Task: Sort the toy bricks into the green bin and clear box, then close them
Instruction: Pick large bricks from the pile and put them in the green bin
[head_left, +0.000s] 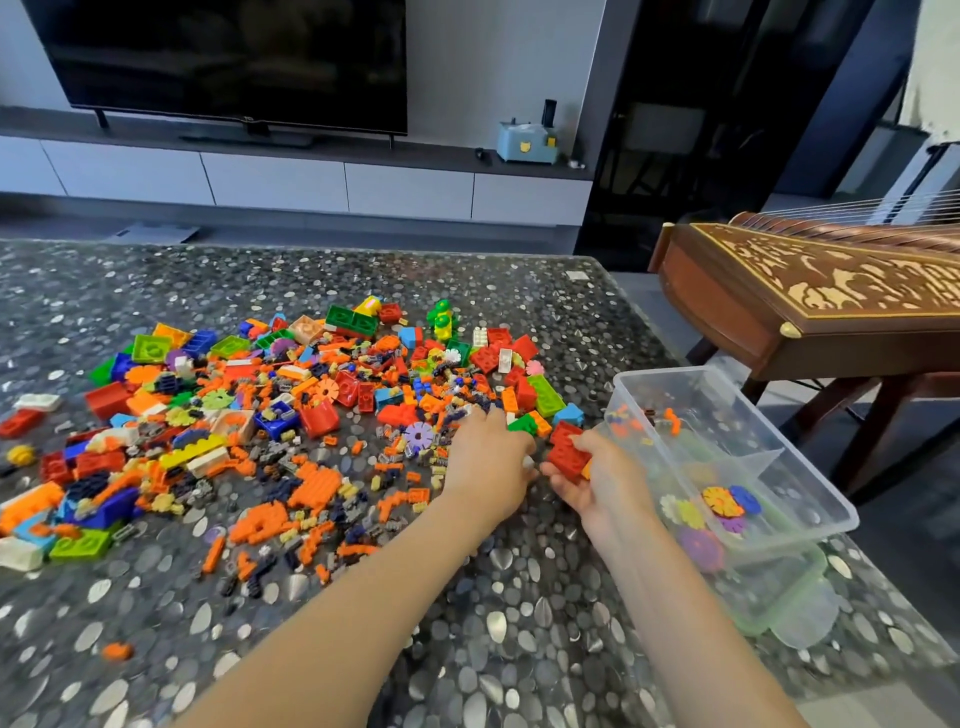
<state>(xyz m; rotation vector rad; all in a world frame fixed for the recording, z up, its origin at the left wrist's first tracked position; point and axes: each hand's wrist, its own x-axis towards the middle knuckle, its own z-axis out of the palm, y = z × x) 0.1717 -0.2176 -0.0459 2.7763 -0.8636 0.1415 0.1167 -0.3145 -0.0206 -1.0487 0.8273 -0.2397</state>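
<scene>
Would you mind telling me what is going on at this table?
A person is sorting toy bricks by hand. The right hand holds a red brick beside the clear box, which has only some flower-shaped pieces and a few small bits in it. The left hand reaches into the edge of the mixed pile. Most bricks lie loose on the table, and the box is open.

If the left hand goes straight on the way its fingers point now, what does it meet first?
Probably the small green brick at the near edge of the brick pile, just past the left hand; depth is unclear.
</scene>
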